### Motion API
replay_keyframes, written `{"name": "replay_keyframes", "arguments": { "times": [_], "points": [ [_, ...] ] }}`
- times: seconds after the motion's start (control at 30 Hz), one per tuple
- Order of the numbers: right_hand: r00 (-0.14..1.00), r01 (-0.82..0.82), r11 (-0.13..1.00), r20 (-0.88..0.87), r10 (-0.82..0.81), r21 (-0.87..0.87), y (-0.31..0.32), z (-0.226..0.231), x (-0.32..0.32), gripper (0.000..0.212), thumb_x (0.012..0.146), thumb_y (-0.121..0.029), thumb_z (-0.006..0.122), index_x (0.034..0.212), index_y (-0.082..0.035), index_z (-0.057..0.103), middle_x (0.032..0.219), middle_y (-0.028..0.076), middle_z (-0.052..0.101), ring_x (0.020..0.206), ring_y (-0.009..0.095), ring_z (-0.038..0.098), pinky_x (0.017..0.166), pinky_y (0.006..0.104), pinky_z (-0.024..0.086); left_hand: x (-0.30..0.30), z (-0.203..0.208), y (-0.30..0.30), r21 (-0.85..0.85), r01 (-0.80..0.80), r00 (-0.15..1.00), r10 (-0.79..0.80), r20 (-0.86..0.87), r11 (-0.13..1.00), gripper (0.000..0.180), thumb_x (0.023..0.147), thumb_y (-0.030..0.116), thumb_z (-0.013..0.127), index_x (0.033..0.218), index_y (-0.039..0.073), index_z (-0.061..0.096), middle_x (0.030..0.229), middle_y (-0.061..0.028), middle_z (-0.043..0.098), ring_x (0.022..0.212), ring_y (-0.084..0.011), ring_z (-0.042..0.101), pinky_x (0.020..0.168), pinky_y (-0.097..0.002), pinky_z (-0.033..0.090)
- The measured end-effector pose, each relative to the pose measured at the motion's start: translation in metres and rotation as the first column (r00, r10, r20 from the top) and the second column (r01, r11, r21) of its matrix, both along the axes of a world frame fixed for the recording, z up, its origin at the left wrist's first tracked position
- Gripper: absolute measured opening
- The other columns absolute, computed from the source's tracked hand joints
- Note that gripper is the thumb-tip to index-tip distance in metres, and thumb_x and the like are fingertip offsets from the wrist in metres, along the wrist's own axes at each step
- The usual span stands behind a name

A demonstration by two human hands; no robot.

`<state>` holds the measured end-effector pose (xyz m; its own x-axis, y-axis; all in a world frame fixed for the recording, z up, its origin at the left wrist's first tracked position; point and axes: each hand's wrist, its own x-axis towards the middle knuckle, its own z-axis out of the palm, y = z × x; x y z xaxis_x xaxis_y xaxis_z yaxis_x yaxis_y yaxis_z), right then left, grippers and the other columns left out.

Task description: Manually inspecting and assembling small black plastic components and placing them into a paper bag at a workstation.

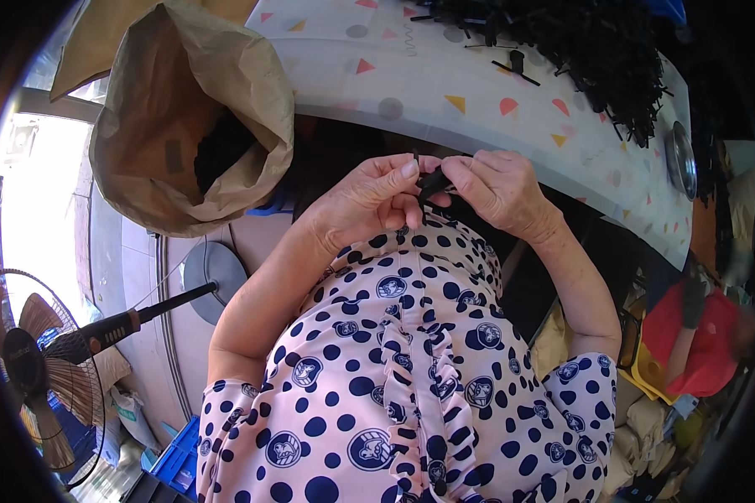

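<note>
Both my hands meet in front of my body, just short of the table's near edge. A small black plastic part (432, 182) is pinched between them; its exact kind is too small and too covered to make out. My left hand (377, 191) is closed, its thumb and fingertips on a thin black end of the part. The thumb and bent fingers of my right hand (503, 189) grip the thicker side. On the table, a large heap of black plastic parts (596, 59) lies at the far right, with one loose black part (517, 63) beside it.
The table (445, 80) has a white cover with coloured shapes. A round metal dish (681, 159) sits at its right edge. An open brown paper sack (260, 92) with black contents stands at left. Below it is a standing fan (33, 369). A person in red (700, 335) is at far right.
</note>
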<state>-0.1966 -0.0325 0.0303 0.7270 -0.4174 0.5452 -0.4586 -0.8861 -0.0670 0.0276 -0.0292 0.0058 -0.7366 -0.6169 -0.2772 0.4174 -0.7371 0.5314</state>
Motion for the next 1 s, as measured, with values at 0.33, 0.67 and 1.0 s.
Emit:
{"name": "replay_keyframes", "arguments": {
  "times": [0.33,0.67,1.0],
  "points": [
    [0.992,0.019,0.994,0.119,-0.032,0.108,0.01,-0.014,0.003,0.043,0.076,-0.011,0.068,0.115,-0.001,0.051,0.083,0.009,0.064,0.061,0.021,0.06,0.053,0.0282,0.048,-0.007,-0.002,0.019,-0.169,-0.13,0.979,0.154,0.135,0.977,0.029,0.092,0.015,0.06,0.119,0.008,0.051,0.093,-0.0114,0.066,0.062,-0.0104,0.062,0.051,-0.0171,0.047],
    [0.67,-0.303,0.294,0.422,-0.611,0.907,0.042,-0.028,0.056,0.038,0.101,-0.027,0.041,0.13,-0.001,0.044,0.067,-0.004,0.045,0.055,0.003,0.038,0.049,0.0173,0.03,-0.016,-0.004,0.03,-0.694,-0.237,0.744,0.586,0.32,0.68,0.03,0.089,-0.002,0.056,0.119,0.004,0.056,0.088,-0.004,0.063,0.071,-0.0053,0.057,0.062,-0.0177,0.048],
    [0.653,-0.291,0.245,0.379,-0.655,0.925,0.042,-0.023,0.065,0.027,0.099,-0.014,0.045,0.122,-0.003,0.048,0.079,-0.001,0.053,0.065,0.005,0.046,0.058,0.0184,0.04,-0.015,-0.005,0.032,-0.861,-0.059,0.565,0.728,0.388,0.505,0.033,0.084,-0.004,0.059,0.114,0.006,0.061,0.091,-0.0068,0.064,0.073,-0.0134,0.061,0.065,-0.0245,0.05]
  ]
}}
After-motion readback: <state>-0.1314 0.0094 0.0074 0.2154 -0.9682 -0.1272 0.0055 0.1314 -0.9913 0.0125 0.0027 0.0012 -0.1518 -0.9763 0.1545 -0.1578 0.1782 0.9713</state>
